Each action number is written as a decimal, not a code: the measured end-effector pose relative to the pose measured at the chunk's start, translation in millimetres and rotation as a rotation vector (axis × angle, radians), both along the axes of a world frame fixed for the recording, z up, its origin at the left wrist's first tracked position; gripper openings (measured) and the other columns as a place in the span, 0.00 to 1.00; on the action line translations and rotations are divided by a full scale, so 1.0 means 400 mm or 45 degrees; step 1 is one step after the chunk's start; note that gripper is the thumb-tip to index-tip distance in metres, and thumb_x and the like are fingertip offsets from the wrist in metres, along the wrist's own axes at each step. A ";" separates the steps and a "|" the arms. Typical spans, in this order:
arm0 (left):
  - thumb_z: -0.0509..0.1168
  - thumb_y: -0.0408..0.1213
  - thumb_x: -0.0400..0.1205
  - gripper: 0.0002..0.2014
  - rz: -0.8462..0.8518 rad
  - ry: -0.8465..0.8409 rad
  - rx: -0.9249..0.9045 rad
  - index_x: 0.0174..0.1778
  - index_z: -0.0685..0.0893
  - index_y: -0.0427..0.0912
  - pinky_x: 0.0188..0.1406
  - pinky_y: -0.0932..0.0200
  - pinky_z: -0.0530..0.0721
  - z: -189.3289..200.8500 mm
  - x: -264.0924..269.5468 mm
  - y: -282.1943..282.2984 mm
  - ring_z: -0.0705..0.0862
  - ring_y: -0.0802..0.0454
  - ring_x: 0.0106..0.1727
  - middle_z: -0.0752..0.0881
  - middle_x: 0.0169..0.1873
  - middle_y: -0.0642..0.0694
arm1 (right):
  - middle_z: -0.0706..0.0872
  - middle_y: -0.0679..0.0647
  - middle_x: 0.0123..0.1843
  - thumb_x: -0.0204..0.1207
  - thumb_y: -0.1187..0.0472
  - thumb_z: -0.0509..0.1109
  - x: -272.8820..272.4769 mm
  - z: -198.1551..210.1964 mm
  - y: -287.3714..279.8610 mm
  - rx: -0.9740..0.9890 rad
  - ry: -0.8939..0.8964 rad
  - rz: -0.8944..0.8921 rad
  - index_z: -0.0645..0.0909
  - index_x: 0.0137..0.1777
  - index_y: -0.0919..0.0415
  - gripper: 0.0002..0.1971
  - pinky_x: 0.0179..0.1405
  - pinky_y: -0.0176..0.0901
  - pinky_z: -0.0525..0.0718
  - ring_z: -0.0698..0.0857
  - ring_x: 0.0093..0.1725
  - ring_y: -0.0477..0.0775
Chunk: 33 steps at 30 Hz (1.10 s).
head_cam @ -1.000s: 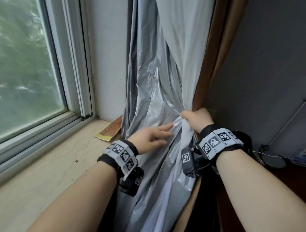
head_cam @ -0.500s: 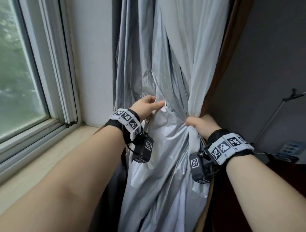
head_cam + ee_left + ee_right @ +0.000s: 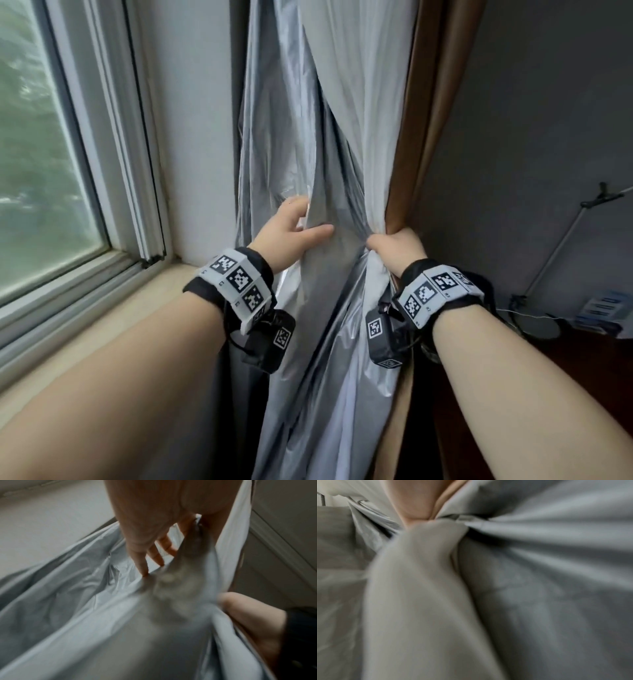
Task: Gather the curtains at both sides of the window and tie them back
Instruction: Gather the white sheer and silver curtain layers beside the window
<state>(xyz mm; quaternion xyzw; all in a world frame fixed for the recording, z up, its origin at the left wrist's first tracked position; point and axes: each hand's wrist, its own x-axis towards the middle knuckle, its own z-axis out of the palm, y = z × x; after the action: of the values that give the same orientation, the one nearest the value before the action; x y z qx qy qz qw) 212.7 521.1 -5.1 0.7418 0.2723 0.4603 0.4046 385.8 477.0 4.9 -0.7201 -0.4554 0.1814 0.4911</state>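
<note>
The silver-grey curtain (image 3: pixel 294 120) hangs right of the window, its tan outer face (image 3: pixel 428 137) turned to the wall. My right hand (image 3: pixel 397 246) grips the gathered cloth in a fist at sill height. My left hand (image 3: pixel 291 229) is just to its left at the same height, with its fingers (image 3: pixel 296 204) slipped behind a loose fold and the thumb lying across the front. In the left wrist view the fingers (image 3: pixel 145 561) reach fairly straight along the curtain (image 3: pixel 68 601), and the right hand (image 3: pixel 248 615) shows at lower right. The right wrist view is filled with bunched cloth (image 3: pixel 423 574).
The window (image 3: pixel 34 154) and its beige sill (image 3: pixel 102 325) lie to the left. A grey wall (image 3: pixel 548 137) is on the right, with a thin angled rod (image 3: pixel 555 246), cables and a blue-white object (image 3: pixel 603 308) above a dark surface (image 3: pixel 548 377).
My left hand has risen from lower on the curtain to the right hand's height and slid its fingers behind a fold. The right hand has kept its grip.
</note>
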 end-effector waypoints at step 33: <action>0.75 0.50 0.69 0.47 0.884 0.264 -0.288 0.79 0.58 0.43 0.77 0.51 0.65 -0.068 -0.079 0.188 0.66 0.44 0.77 0.64 0.76 0.40 | 0.76 0.53 0.31 0.67 0.68 0.69 0.030 0.021 -0.025 -0.138 -0.005 -0.012 0.74 0.28 0.63 0.09 0.30 0.41 0.70 0.76 0.33 0.54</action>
<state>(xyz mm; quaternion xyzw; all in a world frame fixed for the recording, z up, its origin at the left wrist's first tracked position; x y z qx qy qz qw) 181.1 596.1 -32.1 0.5985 0.5961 0.4595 0.2743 397.6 467.0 13.4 -0.7481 -0.4426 0.2020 0.4512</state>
